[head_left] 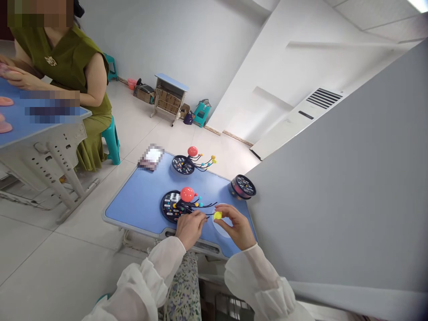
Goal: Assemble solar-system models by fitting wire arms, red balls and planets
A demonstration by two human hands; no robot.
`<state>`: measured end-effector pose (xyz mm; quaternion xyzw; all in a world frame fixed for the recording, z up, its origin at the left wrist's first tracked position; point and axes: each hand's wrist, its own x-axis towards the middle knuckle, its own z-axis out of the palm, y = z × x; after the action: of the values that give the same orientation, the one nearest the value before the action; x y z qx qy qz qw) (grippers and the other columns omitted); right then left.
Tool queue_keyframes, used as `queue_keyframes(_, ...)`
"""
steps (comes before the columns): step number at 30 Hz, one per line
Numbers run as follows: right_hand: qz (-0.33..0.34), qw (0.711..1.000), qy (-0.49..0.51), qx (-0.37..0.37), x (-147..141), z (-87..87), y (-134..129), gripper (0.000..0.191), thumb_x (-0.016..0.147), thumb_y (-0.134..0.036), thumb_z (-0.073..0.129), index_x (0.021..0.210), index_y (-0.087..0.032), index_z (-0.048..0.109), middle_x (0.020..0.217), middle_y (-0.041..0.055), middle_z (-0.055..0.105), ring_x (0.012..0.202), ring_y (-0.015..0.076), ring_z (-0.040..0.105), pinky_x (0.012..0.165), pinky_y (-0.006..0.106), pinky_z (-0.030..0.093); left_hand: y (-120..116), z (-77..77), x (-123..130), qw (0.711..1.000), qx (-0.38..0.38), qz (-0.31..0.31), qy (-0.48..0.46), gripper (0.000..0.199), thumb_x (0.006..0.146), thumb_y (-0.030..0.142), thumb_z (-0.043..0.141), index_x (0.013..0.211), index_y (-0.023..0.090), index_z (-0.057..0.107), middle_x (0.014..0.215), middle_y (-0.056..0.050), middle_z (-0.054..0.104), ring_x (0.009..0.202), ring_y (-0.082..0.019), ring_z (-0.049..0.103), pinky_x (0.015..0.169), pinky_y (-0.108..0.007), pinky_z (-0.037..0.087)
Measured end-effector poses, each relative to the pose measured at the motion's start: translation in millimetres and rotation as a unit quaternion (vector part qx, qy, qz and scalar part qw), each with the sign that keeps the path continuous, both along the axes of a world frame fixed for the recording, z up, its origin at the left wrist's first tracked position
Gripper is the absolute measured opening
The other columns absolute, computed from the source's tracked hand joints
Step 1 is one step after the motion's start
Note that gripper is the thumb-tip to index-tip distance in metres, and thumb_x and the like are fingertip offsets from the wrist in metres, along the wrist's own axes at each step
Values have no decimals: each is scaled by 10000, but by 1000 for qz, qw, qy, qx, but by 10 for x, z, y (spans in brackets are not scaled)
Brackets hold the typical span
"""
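Nearest, white sheer sleeves point(157, 278) run up to both hands, held over a blue desk point(133, 220). The R hand point(239, 228) has its fingertips point(224, 222) narrow, pinching a small yellow ball point(217, 215) above a clear round disc point(222, 228). The L hand point(190, 229) is just beside it, fingers point(199, 217) curled down at thin black wires point(207, 209), can't tell if gripping. The wires fan out from a round black base point(170, 206) w/ coloured bits on it, a red ball point(187, 194) on top; bare wire tips end near the yellow ball, so the work stands at ball + wire tip. Further up the desk: a 2nd black base point(182, 165) w/ its red ball point(192, 151), wires tipped w/ yellow balls point(213, 158). Right edge: a black-and-pink spool point(243, 186). Far edge: a blurred packet point(151, 157). Beyond, left: a co-worker point(60, 62) on a teal stool point(113, 141).
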<state>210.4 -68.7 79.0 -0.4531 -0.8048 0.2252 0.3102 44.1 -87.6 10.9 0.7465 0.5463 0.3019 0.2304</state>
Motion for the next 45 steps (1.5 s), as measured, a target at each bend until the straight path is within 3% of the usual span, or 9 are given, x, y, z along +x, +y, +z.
queue_keyframes(4,-32,990,98,-101,33,-138,-59,265,815,-454,617,968,-243,568,971,59,681,701,180,687,719,348,577,-2,-13,-1,1000,0,3,-1,320,956,327,329,922,260,640,875,0,662,692,-145,613,558,-258,319)
queue_keyframes(7,-65,980,131,-131,34,-195,-88,345,790,-475,642,1044,-249,587,917,47,682,791,208,694,775,360,572,-5,-20,3,1000,0,4,4,322,957,332,328,931,265,641,886,1,662,697,-145,612,561,-257,318)
queue_keyframes(12,-48,972,154,-168,15,-208,-92,442,855,-515,532,1220,-266,556,1074,66,671,907,223,683,857,402,552,-3,-20,12,1000,-6,2,15,327,955,337,325,933,265,643,880,2,659,704,-149,616,551,-267,312)
queue_keyframes(18,-51,990,79,-104,24,-306,-65,370,866,-463,542,1166,-262,621,1035,66,704,942,226,666,849,371,552,0,1,-1,1000,-17,-2,21,325,951,347,334,939,263,647,897,-4,665,722,-159,629,549,-275,318)
queue_keyframes(23,-33,992,68,-98,53,-351,-37,349,862,-432,565,1156,-255,626,1058,75,706,898,229,694,813,366,572,-4,21,-3,1000,-22,-7,4,301,942,329,357,955,262,650,895,-12,669,737,-168,635,559,-273,333)
queue_keyframes(29,-16,1000,-15,-22,47,-216,-20,271,869,-368,573,1101,-269,670,975,51,732,786,216,710,767,367,598,-2,25,-1,1000,-23,-9,-1,303,940,316,354,961,265,652,890,-15,669,729,-167,629,579,-262,352)
queue_keyframes(34,7,997,-70,31,41,-108,-18,254,883,-321,559,1107,-302,678,1090,37,709,919,244,696,843,408,579,-2,21,-1,1000,-20,-13,-3,293,936,294,360,943,265,652,879,-13,670,735,-168,627,583,-258,352)
queue_keyframes(41,2,995,-93,28,53,-97,-14,257,876,-315,573,1112,-294,672,982,27,741,776,214,717,746,354,603,-12,45,-3,1000,-23,-14,1,289,932,286,366,929,248,653,859,-20,670,725,-167,627,574,-257,347)
queue_keyframes(45,31,993,-105,33,45,-29,14,240,878,-310,567,1089,-293,678,1070,40,717,906,234,699,818,385,580,-11,54,-8,999,-29,-17,-1,279,925,288,380,918,246,657,847,-22,671,726,-170,628,582,-256,355)
